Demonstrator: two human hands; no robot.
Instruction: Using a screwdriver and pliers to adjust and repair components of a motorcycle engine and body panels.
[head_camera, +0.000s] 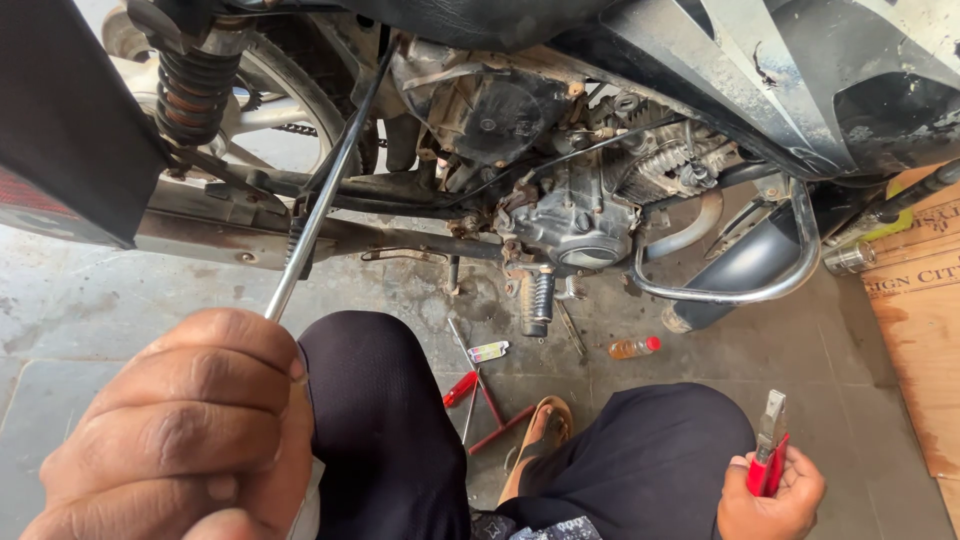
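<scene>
My left hand (185, 430) is closed around a long metal rod (325, 190) that runs up and away toward the motorcycle's frame by the rear shock spring (192, 85). At the lower right, my right hand (772, 492) grips red-handled pliers (768, 452) with the jaws pointing up. The motorcycle engine (570, 200) sits in front of me, above my knees in dark trousers. My sandalled foot (540, 435) rests on the floor between my legs.
A red-handled screwdriver (462, 388), thin metal tools (480, 395) and a small bottle with a red cap (634, 347) lie on the grey tiled floor. A chrome crash guard (745, 290) curves at right, and a cardboard box (920, 330) stands at the right edge.
</scene>
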